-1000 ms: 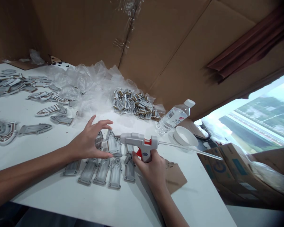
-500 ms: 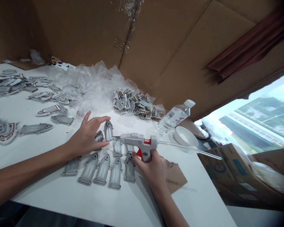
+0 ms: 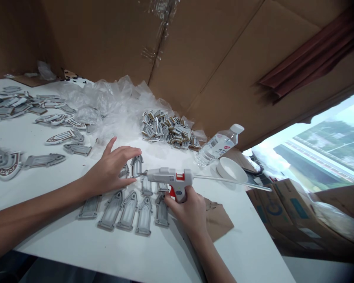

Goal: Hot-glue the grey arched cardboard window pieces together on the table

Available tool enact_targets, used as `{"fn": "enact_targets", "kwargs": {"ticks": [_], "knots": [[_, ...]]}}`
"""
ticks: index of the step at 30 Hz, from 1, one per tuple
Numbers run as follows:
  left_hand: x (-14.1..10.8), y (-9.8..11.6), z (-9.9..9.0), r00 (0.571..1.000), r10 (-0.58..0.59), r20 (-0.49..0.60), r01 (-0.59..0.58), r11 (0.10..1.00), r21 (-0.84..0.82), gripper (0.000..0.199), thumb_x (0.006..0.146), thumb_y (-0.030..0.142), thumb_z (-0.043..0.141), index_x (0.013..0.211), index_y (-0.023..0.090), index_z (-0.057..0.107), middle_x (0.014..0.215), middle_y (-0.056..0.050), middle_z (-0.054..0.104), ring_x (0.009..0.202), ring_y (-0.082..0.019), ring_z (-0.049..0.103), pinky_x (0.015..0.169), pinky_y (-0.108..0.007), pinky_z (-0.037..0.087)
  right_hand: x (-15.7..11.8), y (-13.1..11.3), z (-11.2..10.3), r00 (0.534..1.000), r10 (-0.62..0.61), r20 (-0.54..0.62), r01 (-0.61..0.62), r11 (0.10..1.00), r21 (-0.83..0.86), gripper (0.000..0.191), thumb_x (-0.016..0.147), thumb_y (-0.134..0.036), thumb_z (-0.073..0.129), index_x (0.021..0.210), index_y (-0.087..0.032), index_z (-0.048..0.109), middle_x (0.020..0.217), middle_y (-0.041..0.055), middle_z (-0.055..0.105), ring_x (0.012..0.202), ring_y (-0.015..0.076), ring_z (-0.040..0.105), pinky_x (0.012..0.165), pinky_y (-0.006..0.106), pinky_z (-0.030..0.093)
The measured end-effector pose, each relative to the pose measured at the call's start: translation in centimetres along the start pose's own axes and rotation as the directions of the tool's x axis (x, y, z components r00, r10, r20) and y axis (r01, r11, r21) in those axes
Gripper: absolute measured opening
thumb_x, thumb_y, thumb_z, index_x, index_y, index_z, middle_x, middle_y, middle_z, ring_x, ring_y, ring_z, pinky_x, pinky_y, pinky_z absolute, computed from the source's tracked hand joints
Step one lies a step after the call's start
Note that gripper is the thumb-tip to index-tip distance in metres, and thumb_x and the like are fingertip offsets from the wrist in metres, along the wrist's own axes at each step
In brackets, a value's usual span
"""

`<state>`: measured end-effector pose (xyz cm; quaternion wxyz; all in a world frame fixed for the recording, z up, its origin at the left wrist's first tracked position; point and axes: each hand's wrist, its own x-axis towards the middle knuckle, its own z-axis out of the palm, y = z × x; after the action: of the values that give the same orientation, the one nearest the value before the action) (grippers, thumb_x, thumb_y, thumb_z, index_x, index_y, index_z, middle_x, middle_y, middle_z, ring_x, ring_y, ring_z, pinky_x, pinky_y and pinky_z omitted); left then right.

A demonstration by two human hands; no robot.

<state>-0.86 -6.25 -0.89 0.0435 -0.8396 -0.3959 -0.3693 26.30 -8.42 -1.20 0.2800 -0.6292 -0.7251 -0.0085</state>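
Though near the glue gun (image 3: 172, 177) in right fingers (image 3: 171, 201), arched piece (image 3: 137, 167) in left fingers (image 3: 126, 153), room along tabletop's front edge (image 3: 76, 264).

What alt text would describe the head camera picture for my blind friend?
The right hand aims a glue gun at a gray arched piece pinched in the left hand. More pieces lie on the table, with crumpled plastic and a bottle.

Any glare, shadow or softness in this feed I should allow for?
Head view: the window is washed out in its brightest parts; head view: a soft shadow lies on the table beside the right forearm; head view: the glue gun reads fairly clear, the boxes look softer.
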Motion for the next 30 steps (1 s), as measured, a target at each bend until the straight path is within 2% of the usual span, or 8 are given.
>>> {"fn": "enact_targets", "kwargs": {"ticks": [5,11,17,30], "knots": [[0.07,-0.17,-0.03,0.998,0.06,0.006,-0.06,0.998,-0.014,0.059,0.082,0.027,0.068,0.132,0.026,0.037,0.129,-0.009,0.061,0.125,-0.026,0.054,0.118,-0.059,0.006,0.02,-0.01,0.0,1.0,0.015,0.021,-0.014,1.0,-0.018,0.019,0.064,-0.035,0.059,0.06,-0.023,0.044,0.045,-0.0053,0.045,0.041,0.0125,0.044,0.046,0.023,0.032],[-0.01,-0.27,0.01,0.996,0.087,0.017,-0.087,0.996,0.008,0.056,0.084,0.029,0.067,0.131,0.025,0.036,0.13,-0.011,0.06,0.125,-0.025,0.053,0.118,-0.059,0.006,-0.04,0.03,-0.09,0.999,0.017,0.037,-0.017,1.0,-0.016,0.018,0.065,-0.033,0.059,0.061,-0.023,0.045,0.044,-0.0051,0.045,0.041,0.0128,0.044,0.047,0.023,0.032],[0.03,-0.22,0.03,0.999,0.049,-0.01,-0.049,0.999,-0.006,0.064,0.081,0.029,0.069,0.134,0.026,0.033,0.128,-0.01,0.062,0.123,-0.026,0.055,0.118,-0.059,0.006,-0.08,-0.13,0.03,1.0,-0.003,0.003,0.003,1.0,0.009,0.031,0.07,-0.05,0.061,0.063,-0.022,0.051,0.043,-0.0048,0.046,0.039,0.013,0.045,0.045,0.023,0.033],[0.06,-0.29,-0.13,0.999,0.0,-0.052,0.002,0.999,0.047,0.067,0.083,0.037,0.068,0.136,0.024,0.03,0.127,-0.012,0.06,0.119,-0.026,0.058,0.118,-0.058,0.008,0.04,0.2,-0.14,0.999,0.029,-0.043,-0.03,0.999,-0.013,0.033,0.067,-0.05,0.064,0.062,-0.023,0.046,0.044,-0.0047,0.047,0.041,0.0141,0.046,0.046,0.025,0.034]]}}
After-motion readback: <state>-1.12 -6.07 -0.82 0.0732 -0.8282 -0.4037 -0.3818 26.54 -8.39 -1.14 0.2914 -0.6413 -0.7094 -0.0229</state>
